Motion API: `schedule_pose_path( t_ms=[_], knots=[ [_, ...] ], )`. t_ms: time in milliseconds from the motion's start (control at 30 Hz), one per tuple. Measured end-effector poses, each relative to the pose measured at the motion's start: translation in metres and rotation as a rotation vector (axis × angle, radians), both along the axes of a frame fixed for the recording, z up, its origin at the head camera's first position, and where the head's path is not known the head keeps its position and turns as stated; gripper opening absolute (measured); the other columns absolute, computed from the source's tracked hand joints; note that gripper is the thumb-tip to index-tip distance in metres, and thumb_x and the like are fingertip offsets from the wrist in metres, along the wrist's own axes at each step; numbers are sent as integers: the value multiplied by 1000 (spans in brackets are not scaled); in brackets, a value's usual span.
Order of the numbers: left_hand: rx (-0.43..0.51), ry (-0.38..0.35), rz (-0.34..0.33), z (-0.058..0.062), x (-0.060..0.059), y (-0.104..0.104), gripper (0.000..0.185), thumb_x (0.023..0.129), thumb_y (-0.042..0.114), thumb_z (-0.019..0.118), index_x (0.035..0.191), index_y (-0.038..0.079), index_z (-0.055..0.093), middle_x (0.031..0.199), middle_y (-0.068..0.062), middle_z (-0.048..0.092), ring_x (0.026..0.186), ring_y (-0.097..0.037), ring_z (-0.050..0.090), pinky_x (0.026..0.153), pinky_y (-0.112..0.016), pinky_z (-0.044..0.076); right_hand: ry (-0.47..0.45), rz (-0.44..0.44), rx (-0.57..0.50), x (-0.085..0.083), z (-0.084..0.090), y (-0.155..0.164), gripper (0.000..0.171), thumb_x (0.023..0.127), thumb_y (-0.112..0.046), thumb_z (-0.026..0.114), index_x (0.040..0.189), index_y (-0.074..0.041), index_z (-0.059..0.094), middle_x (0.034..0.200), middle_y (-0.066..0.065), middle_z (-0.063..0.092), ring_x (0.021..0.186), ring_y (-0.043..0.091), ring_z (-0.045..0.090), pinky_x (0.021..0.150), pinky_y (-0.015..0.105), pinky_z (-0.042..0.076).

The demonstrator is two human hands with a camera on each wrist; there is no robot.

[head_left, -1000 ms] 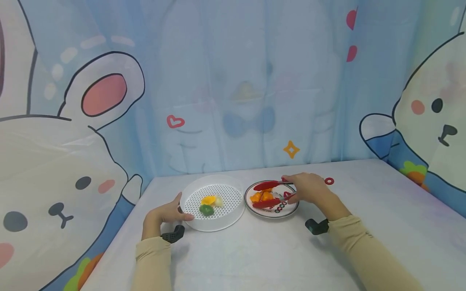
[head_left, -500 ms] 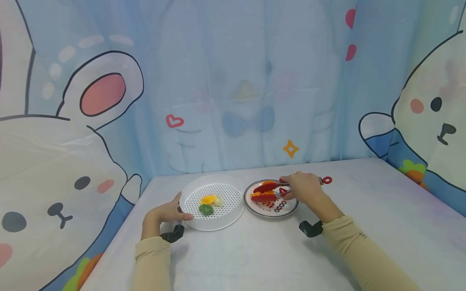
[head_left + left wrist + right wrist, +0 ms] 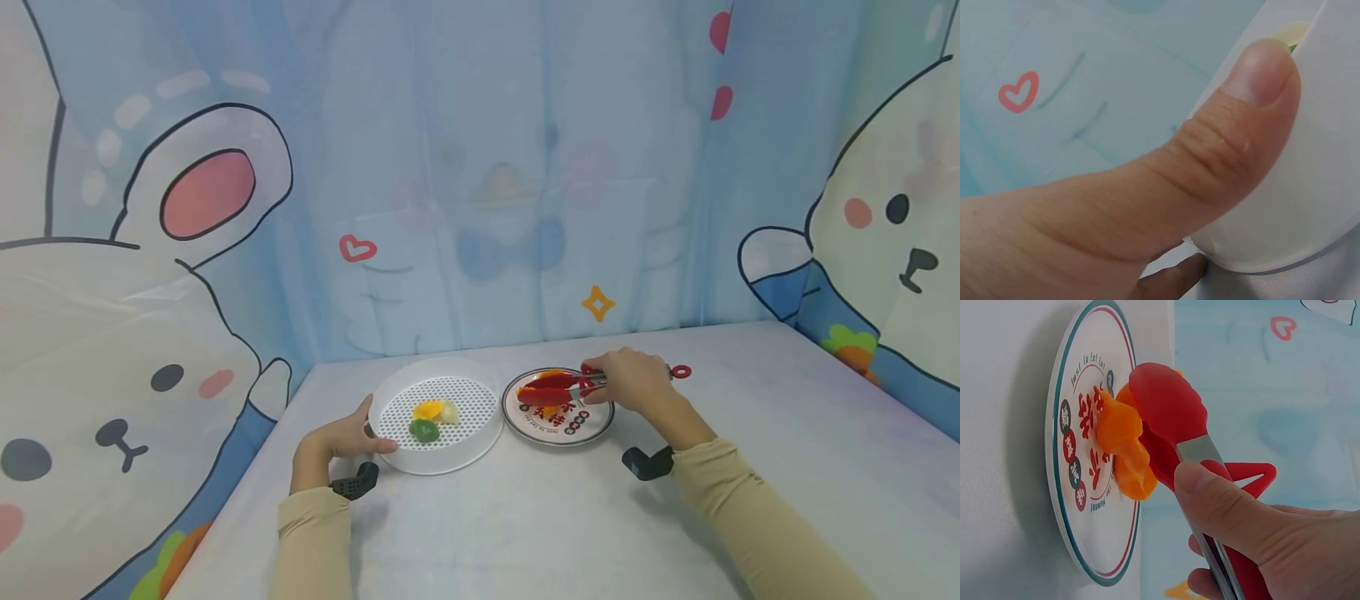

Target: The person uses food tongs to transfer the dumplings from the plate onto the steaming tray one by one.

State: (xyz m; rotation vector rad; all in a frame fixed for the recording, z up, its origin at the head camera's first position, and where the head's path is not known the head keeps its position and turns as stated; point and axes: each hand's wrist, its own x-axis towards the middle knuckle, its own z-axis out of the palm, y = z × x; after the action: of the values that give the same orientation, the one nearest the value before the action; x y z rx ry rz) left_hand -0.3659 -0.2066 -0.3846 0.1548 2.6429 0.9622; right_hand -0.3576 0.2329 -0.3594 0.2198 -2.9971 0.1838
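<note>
My left hand (image 3: 347, 435) holds a round white steamer basket (image 3: 450, 463) by its left side, thumb against the wall. On its perforated floor lie a yellow piece (image 3: 428, 409), a pale piece (image 3: 450, 413) and a green piece (image 3: 424, 431), like small dumplings. My right hand (image 3: 633, 383) grips a pair of red-tipped metal tongs (image 3: 1169, 403) over a white plate (image 3: 1063, 506) with printed characters. Orange dumpling-like pieces (image 3: 1119, 428) sit on the plate right at the red tong heads, which partly hide them. I cannot tell whether the tongs pinch one.
Basket and plate stand side by side, rims close together, on a white-covered table (image 3: 495, 533). Behind them hangs a blue curtain (image 3: 480, 275) printed with cartoon animals. Dark wrist-camera mounts (image 3: 647, 463) stick out below both hands.
The tong heads came together over the orange pieces, and the right hand shifted slightly left, then back right. The left hand and the basket have stayed in place.
</note>
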Motion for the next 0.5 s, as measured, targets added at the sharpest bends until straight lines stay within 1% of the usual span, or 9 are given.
schedule_pose_path(
  t_ms=[67,167,267,400,500],
  knots=[
    [1,0,5,0,1,0,123,71,48,80,153,11,-5,159,-22,8,144,-44,14,111,-65,18,-15,1,-15,-2,0,2,69,71,-44,81,130,-17,60,109,13,69,82,24,59,58,33,46],
    [6,2,8,-1,1,0,123,71,47,80,153,11,-4,159,-22,8,144,-44,14,111,-65,18,-41,4,-39,-4,-1,4,69,71,-44,80,131,-16,59,113,14,68,89,27,60,62,37,48],
    [4,0,8,-2,0,0,123,71,48,80,153,11,-4,159,-21,8,144,-44,14,111,-65,18,-52,8,-72,-4,0,8,70,72,-45,79,132,-15,58,116,16,66,94,30,59,63,37,49],
    [4,0,7,-1,0,0,124,70,49,80,153,11,-4,159,-21,7,144,-44,13,112,-65,18,-12,19,-107,0,7,8,71,72,-46,79,133,-15,57,118,18,65,93,30,59,58,31,49],
    [5,-4,15,-1,-1,0,124,70,49,80,153,12,-4,159,-20,7,144,-44,13,112,-64,17,42,38,-109,9,15,-2,72,72,-48,78,133,-17,57,119,17,66,91,28,60,54,26,48]
  ],
)
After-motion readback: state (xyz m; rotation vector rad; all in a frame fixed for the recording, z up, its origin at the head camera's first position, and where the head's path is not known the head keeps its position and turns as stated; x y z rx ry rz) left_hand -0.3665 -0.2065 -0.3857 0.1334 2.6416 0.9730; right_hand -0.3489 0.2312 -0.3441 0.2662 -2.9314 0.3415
